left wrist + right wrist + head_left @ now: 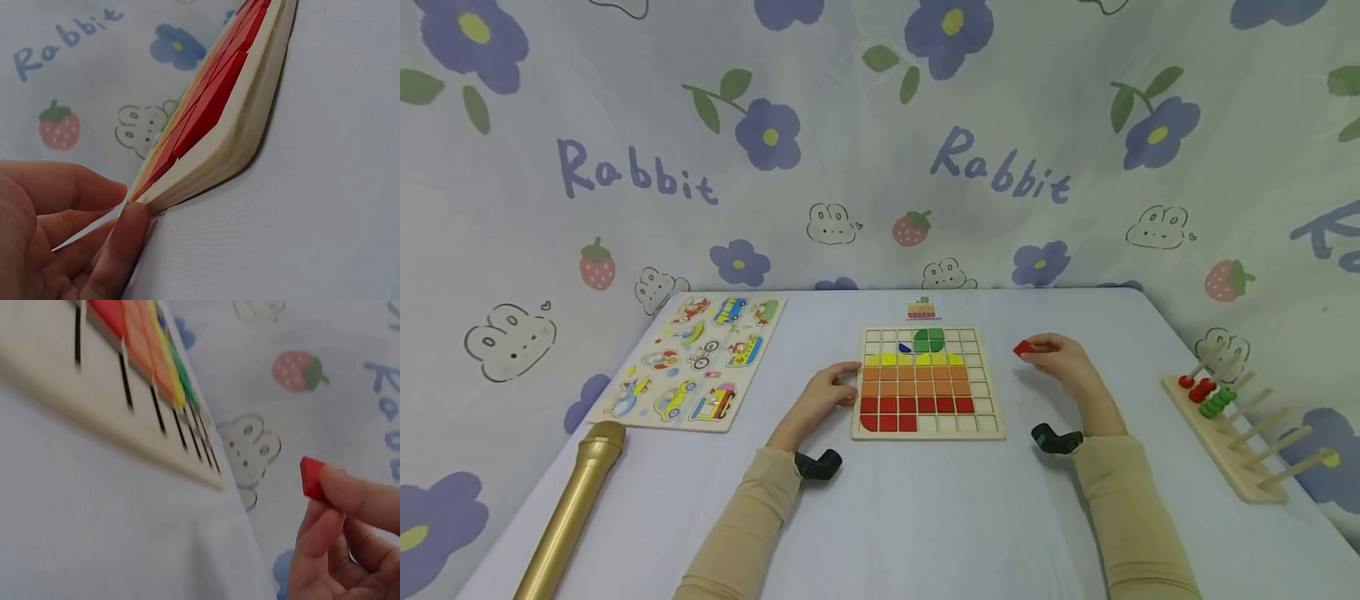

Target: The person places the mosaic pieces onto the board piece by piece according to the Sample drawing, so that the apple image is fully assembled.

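A wooden grid board point(990, 422) carries rows of red, orange and yellow tiles, with green and blue pieces near its top. At its left edge, my left hand point(820, 398) rests its fingertips against the wood; close up, the thumb and a finger point(81, 187) touch the rim. Right of the board, my right hand point(1064, 364) pinches a small red tile point(310, 477) between thumb and fingers, raised above the table. Part of the tile is covered by the thumb. The bottom row has red tiles at its left and bare squares at its right.
A small pattern card point(922, 307) lies behind the board. To the left are a vehicle picture puzzle point(700, 379) and a gold microphone point(576, 492). On the right stands a wooden peg rack point(1232, 458) with red and green beads. A printed curtain point(865, 150) hangs behind.
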`<action>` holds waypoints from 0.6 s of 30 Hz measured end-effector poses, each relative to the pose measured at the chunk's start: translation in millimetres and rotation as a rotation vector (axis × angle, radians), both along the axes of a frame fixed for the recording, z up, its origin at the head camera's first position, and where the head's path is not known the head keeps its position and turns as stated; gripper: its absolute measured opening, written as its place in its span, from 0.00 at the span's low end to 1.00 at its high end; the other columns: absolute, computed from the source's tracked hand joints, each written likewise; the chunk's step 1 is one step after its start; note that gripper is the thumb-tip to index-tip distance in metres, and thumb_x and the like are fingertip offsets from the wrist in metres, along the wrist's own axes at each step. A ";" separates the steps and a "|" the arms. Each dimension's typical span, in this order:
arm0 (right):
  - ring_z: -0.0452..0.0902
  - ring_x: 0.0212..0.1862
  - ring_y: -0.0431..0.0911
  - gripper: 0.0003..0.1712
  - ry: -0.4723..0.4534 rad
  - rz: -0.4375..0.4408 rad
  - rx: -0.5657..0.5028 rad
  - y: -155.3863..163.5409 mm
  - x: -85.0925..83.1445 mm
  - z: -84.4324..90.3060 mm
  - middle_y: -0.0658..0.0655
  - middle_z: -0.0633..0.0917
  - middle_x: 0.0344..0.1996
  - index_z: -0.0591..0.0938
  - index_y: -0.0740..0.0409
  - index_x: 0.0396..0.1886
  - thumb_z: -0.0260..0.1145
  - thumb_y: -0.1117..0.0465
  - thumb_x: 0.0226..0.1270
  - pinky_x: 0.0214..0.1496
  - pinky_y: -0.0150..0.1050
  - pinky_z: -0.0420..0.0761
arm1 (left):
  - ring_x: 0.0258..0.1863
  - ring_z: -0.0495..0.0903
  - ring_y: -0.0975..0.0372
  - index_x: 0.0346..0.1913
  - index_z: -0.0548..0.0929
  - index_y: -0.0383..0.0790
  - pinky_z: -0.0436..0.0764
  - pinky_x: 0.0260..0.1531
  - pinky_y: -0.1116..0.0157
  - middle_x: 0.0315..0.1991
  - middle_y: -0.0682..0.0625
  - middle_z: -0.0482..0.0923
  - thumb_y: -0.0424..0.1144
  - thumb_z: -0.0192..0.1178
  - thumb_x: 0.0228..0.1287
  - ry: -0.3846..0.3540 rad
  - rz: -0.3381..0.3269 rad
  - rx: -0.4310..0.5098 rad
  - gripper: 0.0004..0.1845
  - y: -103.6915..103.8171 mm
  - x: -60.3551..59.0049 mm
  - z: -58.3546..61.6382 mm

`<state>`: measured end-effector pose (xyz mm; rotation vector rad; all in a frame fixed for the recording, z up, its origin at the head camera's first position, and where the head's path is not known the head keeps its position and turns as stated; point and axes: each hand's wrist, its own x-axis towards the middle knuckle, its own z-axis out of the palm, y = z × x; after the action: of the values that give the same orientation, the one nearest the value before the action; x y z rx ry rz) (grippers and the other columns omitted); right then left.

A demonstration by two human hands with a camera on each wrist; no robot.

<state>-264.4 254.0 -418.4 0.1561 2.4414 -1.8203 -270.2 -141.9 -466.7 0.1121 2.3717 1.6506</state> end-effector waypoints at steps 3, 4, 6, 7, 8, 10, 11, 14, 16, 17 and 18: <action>0.76 0.35 0.35 0.14 -0.074 0.131 -0.218 -25.2 1.7 9.4 0.44 0.79 0.34 0.75 0.62 0.46 0.63 0.66 0.60 0.41 0.27 0.76 | 0.30 0.77 0.61 0.62 0.72 0.42 0.78 0.35 0.66 0.36 0.43 0.76 0.31 0.57 0.54 -0.006 0.007 -0.002 0.28 -0.2 0.4 0.5; 0.77 0.35 0.36 0.11 -0.095 0.167 -0.260 -33.3 2.6 11.4 0.45 0.80 0.33 0.76 0.59 0.43 0.62 0.67 0.61 0.42 0.28 0.77 | 0.30 0.77 0.61 0.62 0.72 0.42 0.78 0.35 0.66 0.36 0.43 0.76 0.31 0.57 0.54 -0.001 0.004 -0.004 0.28 -0.1 0.3 0.8; 0.78 0.36 0.38 0.07 -0.133 0.238 -0.310 -48.0 4.6 12.4 0.47 0.81 0.33 0.78 0.56 0.40 0.60 0.68 0.62 0.43 0.30 0.78 | 0.29 0.77 0.61 0.62 0.72 0.41 0.78 0.34 0.66 0.35 0.43 0.76 0.31 0.57 0.54 0.005 0.000 -0.004 0.28 0.0 0.6 1.6; 0.79 0.37 0.39 0.06 -0.144 0.273 -0.317 -55.1 6.0 12.2 0.48 0.81 0.34 0.78 0.56 0.39 0.60 0.68 0.63 0.44 0.31 0.78 | 0.29 0.77 0.61 0.62 0.72 0.41 0.78 0.34 0.66 0.35 0.43 0.76 0.31 0.57 0.54 0.004 0.000 -0.005 0.28 0.1 0.9 1.9; 0.79 0.37 0.40 0.06 -0.160 0.298 -0.319 -61.9 7.1 10.9 0.50 0.81 0.35 0.78 0.56 0.38 0.59 0.68 0.63 0.44 0.31 0.78 | 0.29 0.77 0.61 0.62 0.71 0.41 0.78 0.34 0.66 0.35 0.43 0.76 0.31 0.57 0.54 0.003 0.000 -0.004 0.28 0.2 1.3 2.2; 0.79 0.36 0.40 0.06 -0.189 0.343 -0.309 -74.4 8.4 5.9 0.51 0.80 0.36 0.79 0.57 0.39 0.59 0.68 0.63 0.43 0.31 0.79 | 0.30 0.77 0.61 0.62 0.71 0.41 0.78 0.34 0.66 0.36 0.43 0.76 0.31 0.57 0.54 0.001 0.001 -0.005 0.28 0.3 1.8 2.0; 0.79 0.36 0.41 0.06 -0.197 0.366 -0.293 -80.2 9.5 3.5 0.52 0.80 0.36 0.79 0.58 0.39 0.60 0.67 0.62 0.42 0.31 0.79 | 0.30 0.77 0.61 0.62 0.71 0.42 0.78 0.34 0.66 0.36 0.43 0.76 0.31 0.57 0.54 -0.005 0.005 -0.005 0.28 0.2 2.0 1.9; 0.79 0.33 0.40 0.07 -0.222 0.403 -0.234 -95.3 12.1 -5.0 0.51 0.80 0.33 0.78 0.61 0.39 0.62 0.66 0.60 0.38 0.31 0.79 | 0.30 0.77 0.61 0.62 0.71 0.42 0.78 0.35 0.66 0.37 0.43 0.75 0.32 0.57 0.54 -0.009 0.008 -0.001 0.29 0.1 1.3 -0.1; 0.79 0.31 0.40 0.08 -0.216 0.422 -0.167 -103.5 14.5 -9.6 0.50 0.82 0.30 0.79 0.62 0.37 0.65 0.66 0.58 0.36 0.31 0.79 | 0.31 0.77 0.61 0.62 0.71 0.42 0.79 0.35 0.65 0.38 0.42 0.75 0.31 0.57 0.54 -0.007 0.007 0.003 0.28 -0.1 0.6 -1.3; 0.78 0.30 0.40 0.09 -0.202 0.427 -0.117 -107.4 15.9 -11.0 0.50 0.82 0.29 0.80 0.62 0.37 0.66 0.65 0.56 0.35 0.31 0.79 | 0.31 0.77 0.61 0.62 0.71 0.42 0.79 0.35 0.65 0.38 0.42 0.75 0.32 0.57 0.54 -0.007 0.005 0.002 0.28 -0.1 0.5 -1.5; 0.77 0.29 0.40 0.08 -0.184 0.431 -0.065 -111.1 17.1 -12.6 0.50 0.82 0.29 0.80 0.63 0.35 0.67 0.65 0.55 0.33 0.32 0.79 | 0.31 0.77 0.61 0.62 0.71 0.42 0.79 0.36 0.65 0.38 0.42 0.75 0.31 0.57 0.54 -0.005 0.005 0.003 0.28 -0.1 0.4 -1.4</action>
<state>-247.3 142.9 -431.0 -0.1867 2.0866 -1.6116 -269.8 -142.0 -468.2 0.1024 2.3674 1.6548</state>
